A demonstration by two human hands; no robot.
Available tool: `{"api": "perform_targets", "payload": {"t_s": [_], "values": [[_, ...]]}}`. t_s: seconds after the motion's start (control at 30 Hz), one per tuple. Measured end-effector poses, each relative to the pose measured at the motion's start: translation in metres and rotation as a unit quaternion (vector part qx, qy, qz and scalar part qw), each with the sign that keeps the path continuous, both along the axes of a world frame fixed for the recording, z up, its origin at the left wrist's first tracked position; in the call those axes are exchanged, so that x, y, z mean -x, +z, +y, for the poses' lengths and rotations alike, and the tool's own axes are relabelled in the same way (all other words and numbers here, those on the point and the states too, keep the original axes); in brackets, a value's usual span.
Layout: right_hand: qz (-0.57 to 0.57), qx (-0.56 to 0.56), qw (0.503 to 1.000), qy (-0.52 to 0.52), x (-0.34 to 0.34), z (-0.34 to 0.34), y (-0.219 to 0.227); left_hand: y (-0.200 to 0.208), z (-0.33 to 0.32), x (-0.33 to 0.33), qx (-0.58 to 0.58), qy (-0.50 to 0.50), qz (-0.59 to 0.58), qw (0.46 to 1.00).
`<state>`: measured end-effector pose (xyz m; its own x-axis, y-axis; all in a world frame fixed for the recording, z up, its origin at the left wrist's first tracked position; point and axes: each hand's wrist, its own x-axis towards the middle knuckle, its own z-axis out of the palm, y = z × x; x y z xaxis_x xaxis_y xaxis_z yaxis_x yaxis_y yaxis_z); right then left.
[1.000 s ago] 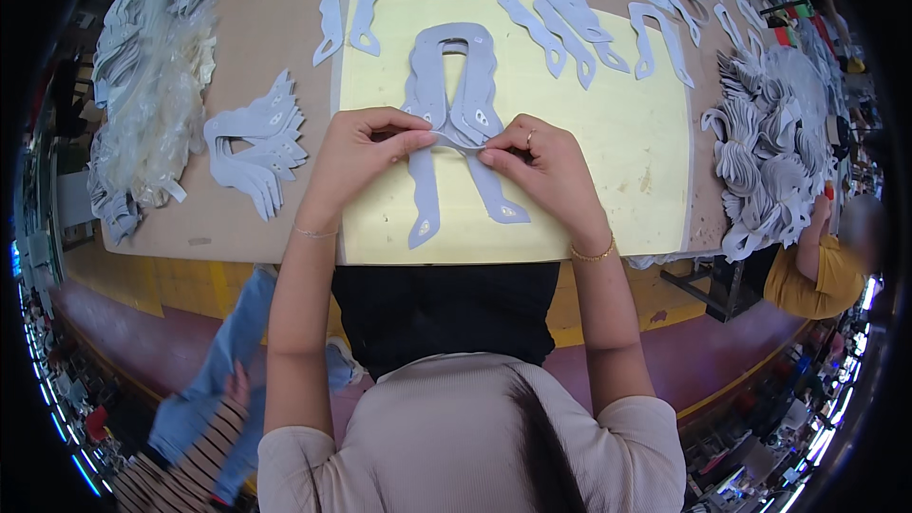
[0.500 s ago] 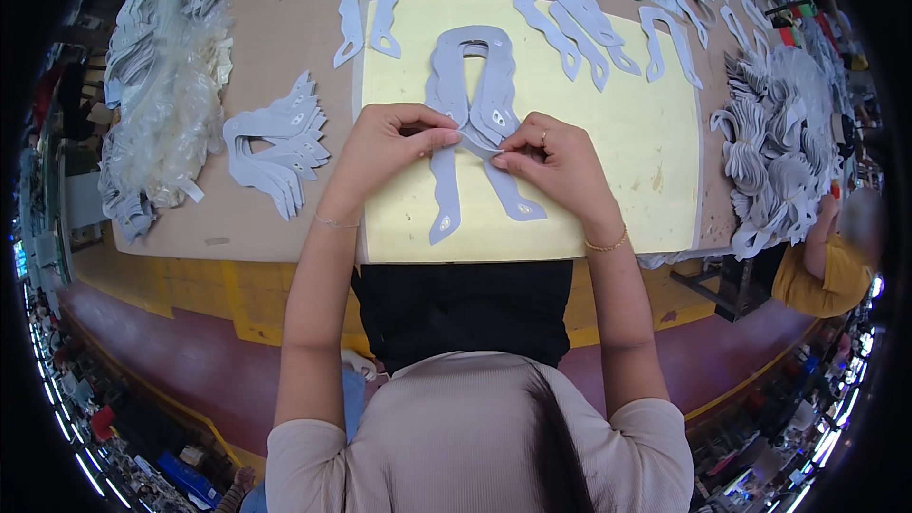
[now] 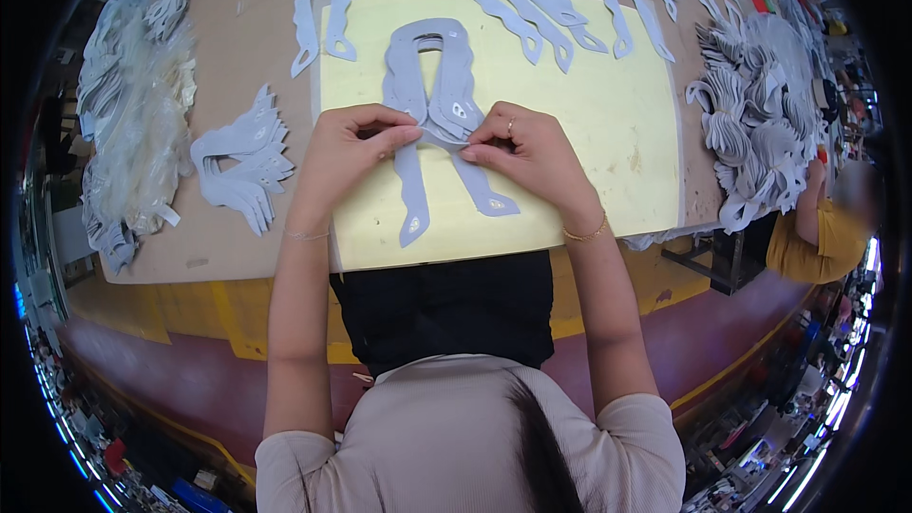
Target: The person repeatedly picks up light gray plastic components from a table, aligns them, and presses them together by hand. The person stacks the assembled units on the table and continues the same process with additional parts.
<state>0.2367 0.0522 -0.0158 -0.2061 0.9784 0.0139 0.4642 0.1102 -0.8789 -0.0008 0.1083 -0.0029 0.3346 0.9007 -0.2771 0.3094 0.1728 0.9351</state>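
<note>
In front of me lies a neat stack of grey U-shaped cut pieces with wavy edges and small holes near their ends. Overlapping its near end is a single grey U-shaped piece, its two legs spread toward me. My left hand pinches the left side of this piece's curved top between thumb and fingers. On the other side, my right hand is closed on the right of the same curve. The curve bows slightly between my fingertips, which partly hide its edges.
A pale yellow sheet covers part of the brown table. A fanned grey pile lies left, with loose pieces farther back. Bundles and clear plastic line the left edge; more bundles sit right, near another person.
The whole view has shifted, so the table and stack appear farther left. Both hands keep their pinch on the single piece, with barely any movement against the stack.
</note>
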Motion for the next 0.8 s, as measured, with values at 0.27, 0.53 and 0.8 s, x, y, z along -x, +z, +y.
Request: {"api": "perform_targets", "payload": {"t_s": [0.27, 0.53, 0.8], "values": [[-0.032, -0.008, 0.999, 0.002, 0.000, -0.002, 0.002, 0.001, -0.002, 0.001, 0.007, 0.004, 0.025, 1.000], [-0.038, -0.030, 0.999, -0.002, 0.001, -0.003, 0.001, 0.001, -0.007, 0.004, -0.004, -0.001, 0.025, 1.000], [-0.001, 0.011, 0.994, -0.106, -0.006, -0.016, 0.020, -0.001, -0.019, -0.002, -0.288, -0.010, 0.112, 0.951]]}}
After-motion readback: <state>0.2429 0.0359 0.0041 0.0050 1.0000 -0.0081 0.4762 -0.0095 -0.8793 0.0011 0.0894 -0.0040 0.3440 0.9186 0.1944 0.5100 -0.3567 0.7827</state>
